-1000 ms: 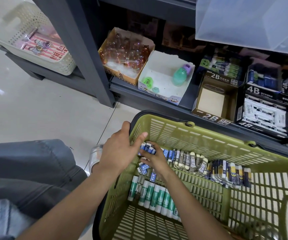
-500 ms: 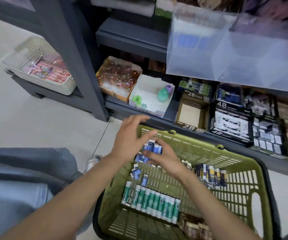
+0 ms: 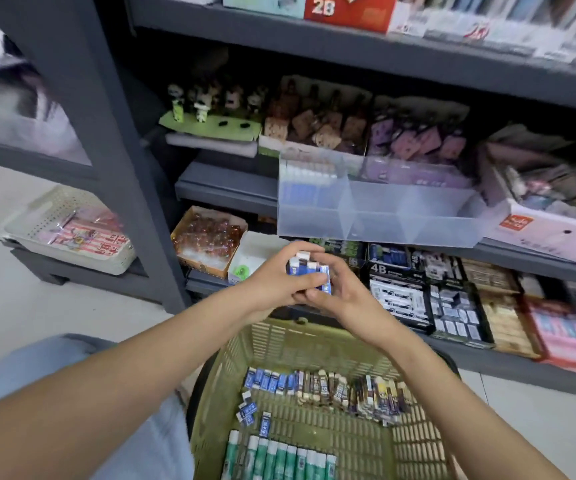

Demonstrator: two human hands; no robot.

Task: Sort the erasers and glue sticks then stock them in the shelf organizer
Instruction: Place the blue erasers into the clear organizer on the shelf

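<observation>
My left hand (image 3: 272, 282) and my right hand (image 3: 345, 296) together grip a stack of blue-sleeved erasers (image 3: 309, 273), raised above the green basket (image 3: 279, 337) and just below the clear shelf organizer (image 3: 376, 216). The organizer's left compartment holds blue and white erasers (image 3: 305, 190); its other compartments look bare. Down in the basket lie a row of blue erasers (image 3: 272, 379), a row of dark-sleeved erasers (image 3: 352, 389), a few loose blue erasers (image 3: 250, 410) and a row of green glue sticks (image 3: 279, 459).
Grey shelving surrounds the organizer. Black 4B eraser boxes (image 3: 401, 296) and further stock fill the lower shelf. An orange box of small bottles (image 3: 207, 237) and a white box (image 3: 255, 254) sit at the left. A white basket (image 3: 72, 230) stands on a low rack. My knee (image 3: 54, 368) is at lower left.
Both hands have lifted the stack of blue erasers out of the basket and up toward the clear organizer. The camera has tilted upward, showing more shelves.
</observation>
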